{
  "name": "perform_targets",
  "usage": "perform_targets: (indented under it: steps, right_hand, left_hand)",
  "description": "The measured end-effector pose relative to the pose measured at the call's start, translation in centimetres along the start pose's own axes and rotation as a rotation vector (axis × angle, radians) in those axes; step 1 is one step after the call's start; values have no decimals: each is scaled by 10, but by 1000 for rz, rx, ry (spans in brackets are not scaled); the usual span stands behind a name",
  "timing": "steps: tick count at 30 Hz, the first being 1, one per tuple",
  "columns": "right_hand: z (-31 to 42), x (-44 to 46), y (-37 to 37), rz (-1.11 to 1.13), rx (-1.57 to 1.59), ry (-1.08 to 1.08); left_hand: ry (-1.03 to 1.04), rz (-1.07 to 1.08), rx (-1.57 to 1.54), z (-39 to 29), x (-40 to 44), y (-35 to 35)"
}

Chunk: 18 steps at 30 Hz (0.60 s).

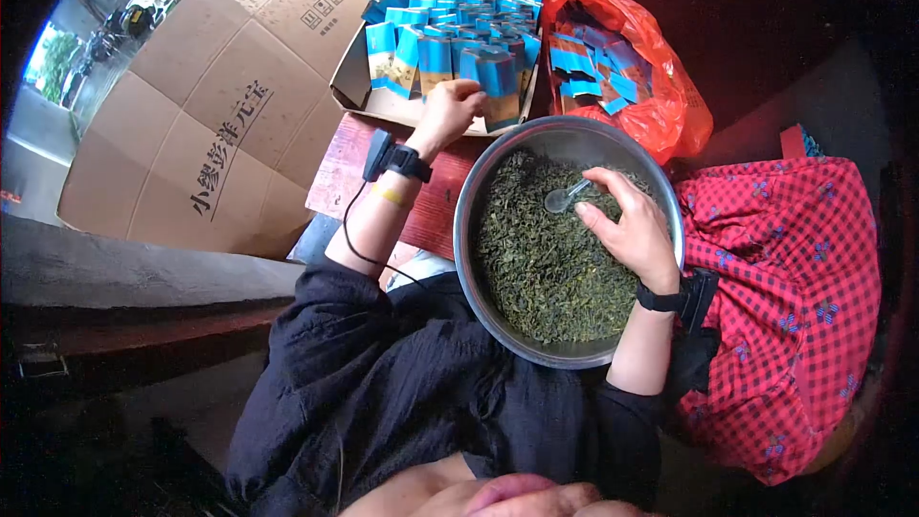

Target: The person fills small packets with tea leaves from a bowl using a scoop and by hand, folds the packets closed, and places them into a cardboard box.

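Observation:
A large metal bowl (466,258) holds dark green dried leaves (546,278). Over the leaves, my right hand (632,230) pinches the handle of a small clear scoop (567,196). My left hand (448,113) is at the front edge of a shallow cardboard tray (402,113), beside the standing blue and tan packets (498,86). Its fingers are curled together near the closest packet; whether they hold anything is hidden.
Behind the bowl, a red plastic bag (661,86) holds more blue packets. A large cardboard sheet (211,105) leans at the left. Red checked cloth (775,297) lies at the right. The tray rests on a reddish wooden surface (431,201).

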State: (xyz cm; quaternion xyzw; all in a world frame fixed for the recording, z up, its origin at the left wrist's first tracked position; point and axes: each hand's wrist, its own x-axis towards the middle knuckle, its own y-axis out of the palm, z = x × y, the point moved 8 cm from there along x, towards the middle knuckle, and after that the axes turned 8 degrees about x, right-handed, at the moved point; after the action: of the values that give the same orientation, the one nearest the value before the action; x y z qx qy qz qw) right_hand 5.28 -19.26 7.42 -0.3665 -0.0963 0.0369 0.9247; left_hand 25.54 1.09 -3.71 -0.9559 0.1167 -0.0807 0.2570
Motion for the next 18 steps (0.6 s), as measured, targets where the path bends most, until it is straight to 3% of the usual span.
perform_targets:
  steps: [3,5,8,14,17,18]
  right_hand:
    - [-1,-1,2,4,-11,-9]
    - [-4,0,4,12,-14,-13]
    - [-6,0,7,17,24,-18]
    - [-3,-3,7,48,19,28]
    - [-6,-3,10,72,27,18]
    - [-7,-2,11,69,31,21]
  left_hand:
    - [52,-27,70,-3,15,16]
    - [257,-154,400,-17,25,17]
    - [95,-163,538,-28,25,16]
    - [28,-29,764,-19,28,11]
    - [156,-39,649,-42,21,-5]
    - [154,94,298,-51,18,-1]
